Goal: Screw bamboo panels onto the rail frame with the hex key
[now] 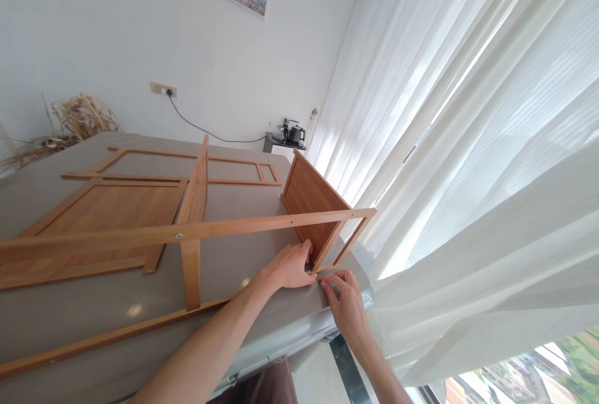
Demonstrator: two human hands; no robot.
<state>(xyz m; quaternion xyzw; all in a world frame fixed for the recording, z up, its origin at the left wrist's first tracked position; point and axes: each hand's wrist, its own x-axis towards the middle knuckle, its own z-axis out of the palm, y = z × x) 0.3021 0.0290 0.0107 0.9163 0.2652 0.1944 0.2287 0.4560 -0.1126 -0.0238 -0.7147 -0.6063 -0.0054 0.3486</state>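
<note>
A partly assembled wooden shelf frame lies on its side, with a long upper rail (pixel 248 225) running across it. My left hand (pixel 290 265) is closed around the lower corner of the right end panel (pixel 316 201), its thumb by the lower rail. Close beside it, my right hand (pixel 347 299) pinches a small metal screw (pixel 319 278) at the outer side of that corner. The screw's tip is too small to make out. A middle wooden board (pixel 191 273) stands between the two rails to the left.
The grey-covered table (pixel 248 198) carries a flat wooden panel (pixel 105 207) and an open wooden frame (pixel 234 170) behind. Dried plants (pixel 84 117) lie at the far left. A black kettle (pixel 296 135) stands by the wall. White curtains (pixel 449 142) hang close on the right.
</note>
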